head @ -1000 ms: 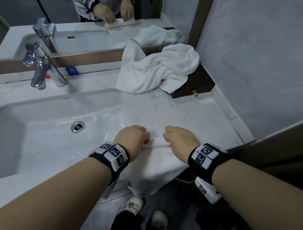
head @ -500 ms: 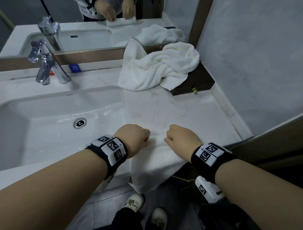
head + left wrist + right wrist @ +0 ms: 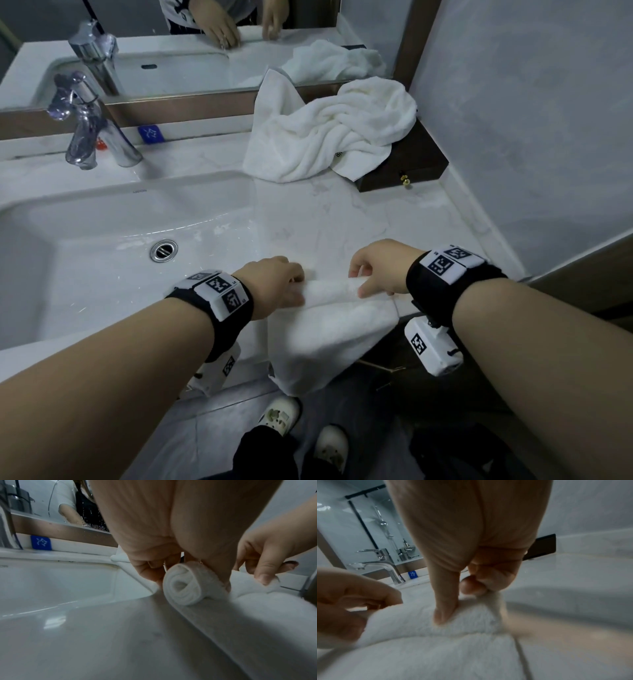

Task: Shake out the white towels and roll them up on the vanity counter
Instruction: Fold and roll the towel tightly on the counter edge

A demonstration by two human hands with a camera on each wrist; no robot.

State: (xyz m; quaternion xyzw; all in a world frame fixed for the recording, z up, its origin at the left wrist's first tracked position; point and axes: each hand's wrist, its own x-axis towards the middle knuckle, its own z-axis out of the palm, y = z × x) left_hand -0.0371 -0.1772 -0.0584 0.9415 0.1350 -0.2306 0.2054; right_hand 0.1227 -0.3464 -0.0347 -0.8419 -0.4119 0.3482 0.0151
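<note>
- Rolling has begun on one white towel (image 3: 329, 329): a short, tight roll (image 3: 186, 585) sits at the near edge of the desk (image 3: 359, 219), between our hands, and the left wrist view shows only a few turns in its spiral.
- Most of this towel is not yet rolled; it lies flat toward us and hangs over the desk front toward the floor.
- A second towel (image 3: 329, 137) lies crumpled in the far corner, partly on a dark box (image 3: 418, 161), so we judge it untouched: shaking and rolling remain.
- Our left hand (image 3: 274, 287) curls over the roll's left end, fingers in front and thumb behind.
- Our right hand (image 3: 380, 270) pinches the right end, thumb pressed into the terry, fingers bent over the top.
- The hands are apart, with bare roll between them.
</note>
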